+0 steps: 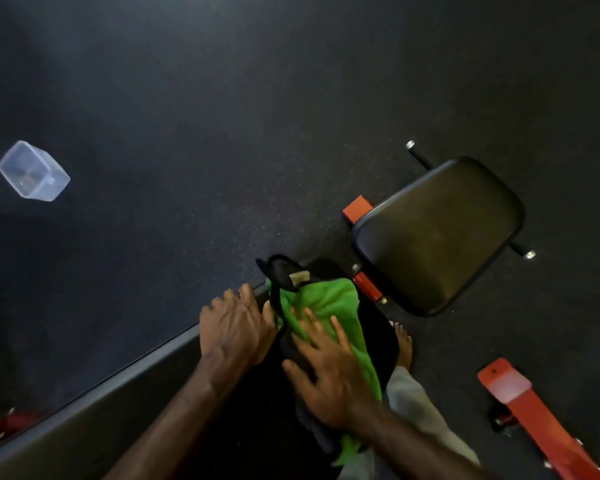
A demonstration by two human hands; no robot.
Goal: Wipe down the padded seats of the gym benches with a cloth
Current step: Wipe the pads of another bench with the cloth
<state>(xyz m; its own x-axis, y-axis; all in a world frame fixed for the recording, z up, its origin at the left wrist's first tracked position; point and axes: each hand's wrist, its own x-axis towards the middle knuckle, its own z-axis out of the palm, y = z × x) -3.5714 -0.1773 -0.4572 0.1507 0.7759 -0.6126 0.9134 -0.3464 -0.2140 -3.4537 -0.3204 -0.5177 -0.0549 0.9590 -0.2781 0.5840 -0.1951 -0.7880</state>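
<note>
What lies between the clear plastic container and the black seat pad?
Bare dark floor, then the bench's orange frame end beside the seat pad, in the head view.

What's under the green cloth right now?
A black fabric layer shows beneath the green cloth, both lying on the long bench pad. The right hand presses flat on top. The pad surface directly underneath is covered.

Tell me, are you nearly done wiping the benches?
Can't tell what's already clean; no pad shows wipe marks. Right now the right hand presses the green cloth on the long bench pad, left hand at its edge. The smaller seat pad has no cloth on it, so it may be left.
</note>
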